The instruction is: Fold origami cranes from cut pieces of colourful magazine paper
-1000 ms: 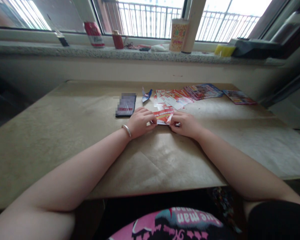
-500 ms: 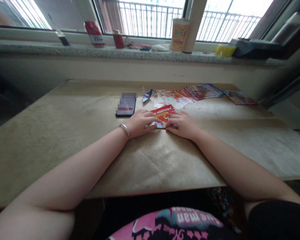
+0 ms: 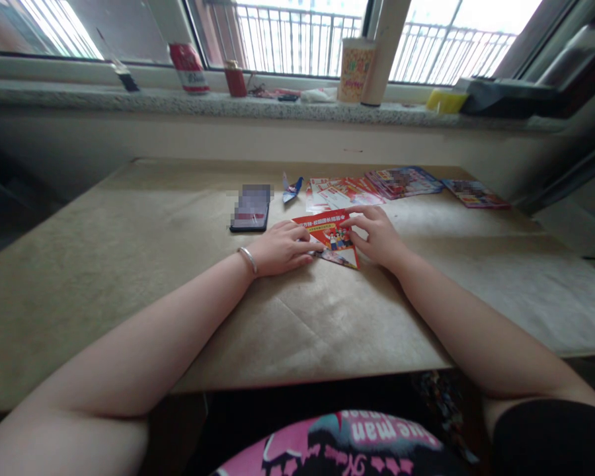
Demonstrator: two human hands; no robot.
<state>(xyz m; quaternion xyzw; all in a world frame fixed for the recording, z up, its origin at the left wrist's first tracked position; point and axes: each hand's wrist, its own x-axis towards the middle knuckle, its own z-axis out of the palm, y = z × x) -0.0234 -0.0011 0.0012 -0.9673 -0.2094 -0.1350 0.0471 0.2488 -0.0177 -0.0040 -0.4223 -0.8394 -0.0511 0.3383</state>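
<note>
A red printed paper (image 3: 327, 231) with a folded flap and a pointed lower right corner lies on the table between my hands. My left hand (image 3: 282, 249) rests on its left part, fingers spread and pressing it flat, nothing gripped. At its right edge is my right hand (image 3: 377, 235), the fingers apart and bent, their tips touching the paper's upper right side. Just left of and beyond the paper is a dark phone (image 3: 250, 208). A small blue and white folded paper piece (image 3: 292, 190) stands behind it.
Loose red and white leaflets (image 3: 344, 193) lie behind the paper, beside a stack of colourful leaflets (image 3: 404, 182). Farther right is another printed leaflet (image 3: 475, 194). On the windowsill (image 3: 277, 108) stand a red can (image 3: 188, 68), a cup (image 3: 356, 69) and a yellow item (image 3: 446, 101).
My right hand has moved up and right from the paper's lower edge, and its fingers have opened. More of the paper shows, including its pointed lower right corner.
</note>
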